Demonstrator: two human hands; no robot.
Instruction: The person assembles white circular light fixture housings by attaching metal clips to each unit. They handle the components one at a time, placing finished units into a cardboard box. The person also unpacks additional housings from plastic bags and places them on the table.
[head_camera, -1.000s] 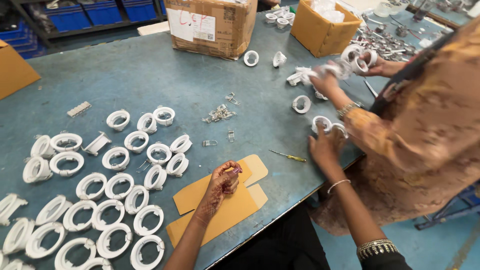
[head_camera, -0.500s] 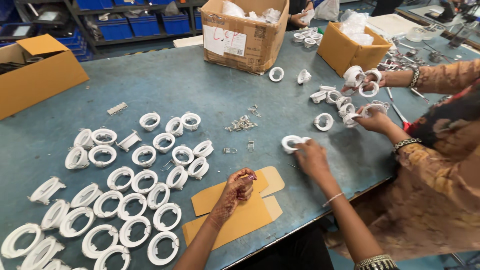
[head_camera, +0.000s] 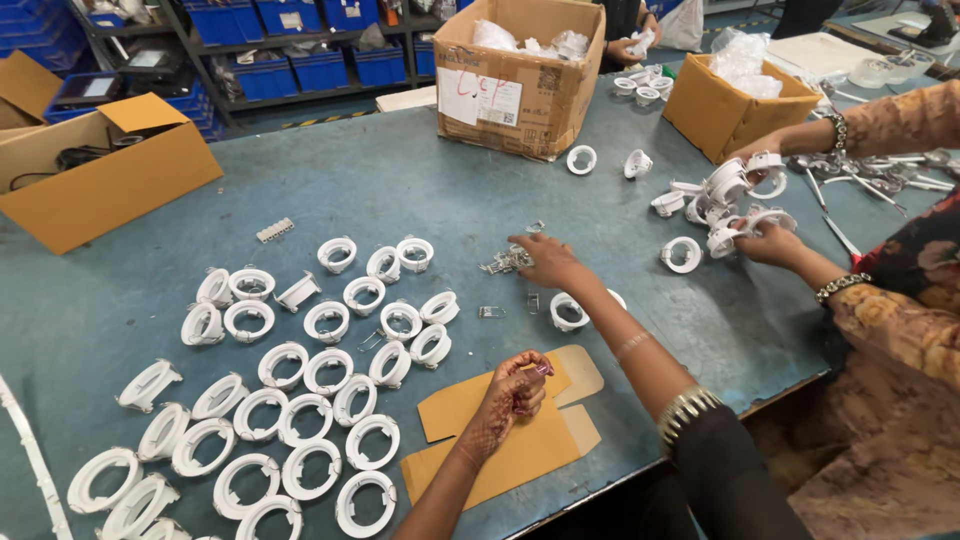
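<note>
A: Where are the person's hands?

B: The right hand (head_camera: 548, 262) reaches out over the blue-green worktable (head_camera: 400, 190), fingers loosely spread and bent down, touching the small heap of bright metal spring clips (head_camera: 506, 261). I can't tell whether a clip is pinched between them.

A: And the other?

B: The left hand (head_camera: 512, 392) hangs above the flat brown cardboard pieces (head_camera: 500, 445) at the near edge, fingers curled narrow; whether they hold anything is too small to tell.

A: What lies around?

B: A white plastic ring housing (head_camera: 569, 311) sits just beside the right wrist. Rows of the same white rings (head_camera: 300, 400) cover the table's left part. A co-worker's hands (head_camera: 765, 240) at right grip a stack of such rings. An open cardboard box (head_camera: 515, 75) stands at the far side.
</note>
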